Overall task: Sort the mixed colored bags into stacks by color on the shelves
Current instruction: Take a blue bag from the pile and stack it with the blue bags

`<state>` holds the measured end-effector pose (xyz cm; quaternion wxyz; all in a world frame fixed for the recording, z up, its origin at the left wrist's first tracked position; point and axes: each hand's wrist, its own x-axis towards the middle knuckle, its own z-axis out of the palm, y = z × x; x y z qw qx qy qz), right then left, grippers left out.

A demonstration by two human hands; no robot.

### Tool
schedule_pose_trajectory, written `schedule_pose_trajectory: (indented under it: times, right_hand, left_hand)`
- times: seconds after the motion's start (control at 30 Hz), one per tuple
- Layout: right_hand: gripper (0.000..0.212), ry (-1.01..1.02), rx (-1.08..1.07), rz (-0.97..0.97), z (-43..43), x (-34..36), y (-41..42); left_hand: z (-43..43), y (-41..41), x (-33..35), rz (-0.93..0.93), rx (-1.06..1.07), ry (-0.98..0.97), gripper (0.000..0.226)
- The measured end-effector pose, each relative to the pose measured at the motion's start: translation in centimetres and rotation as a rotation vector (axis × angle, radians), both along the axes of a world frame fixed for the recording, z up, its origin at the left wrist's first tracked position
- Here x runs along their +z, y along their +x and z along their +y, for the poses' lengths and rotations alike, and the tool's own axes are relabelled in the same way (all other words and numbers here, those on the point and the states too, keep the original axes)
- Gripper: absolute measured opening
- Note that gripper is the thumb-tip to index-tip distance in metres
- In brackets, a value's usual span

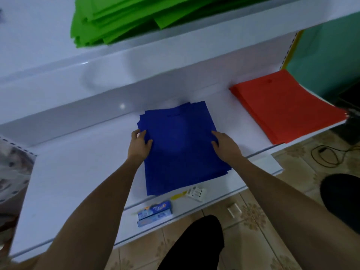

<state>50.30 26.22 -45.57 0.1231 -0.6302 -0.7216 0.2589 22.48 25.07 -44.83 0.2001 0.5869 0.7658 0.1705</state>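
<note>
I see my left hand (139, 143) and right hand (224, 145) pressed, fingers apparently spread, on the blue bag stack's (181, 149) sides on the shelf (78, 172).

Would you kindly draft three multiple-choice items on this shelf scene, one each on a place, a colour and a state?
1. Where is the green stack?
A. On the upper shelf
B. On the floor
C. Under the blue stack

2. What colour is the stack at the lower shelf's right end?
A. Yellow
B. Orange-red
C. Black

3. What are the hands doing?
A. Hanging clear of the shelf
B. Both holding the toothpaste box
C. Resting on the blue stack's side edges

Answers: 1 A, it lies above the lower shelf. 2 B, the orange-red stack sits there. 3 C, the left hand and right hand flank the blue stack.
</note>
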Motion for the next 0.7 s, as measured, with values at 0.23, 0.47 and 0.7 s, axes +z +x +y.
schedule_pose_trajectory:
  times: [0.23,0.47,0.7]
  right_hand:
    - [0.048,0.016,0.112,-0.268,-3.2,1.1,0.9]
    - [0.046,0.136,0.306,-0.35,-11.4,9.5,2.6]
    - [0.045,0.384,0.484,-0.288,-18.7,22.7,0.2]
  left_hand:
    - [-2.4,0.1,1.7,0.24,-0.038,-0.16,0.05]
    - [-11.8,3.0,11.2,0.558,-0.123,-0.046,0.05]
    - [-23.6,2.1,24.5,0.708,-0.194,0.217,0.047]
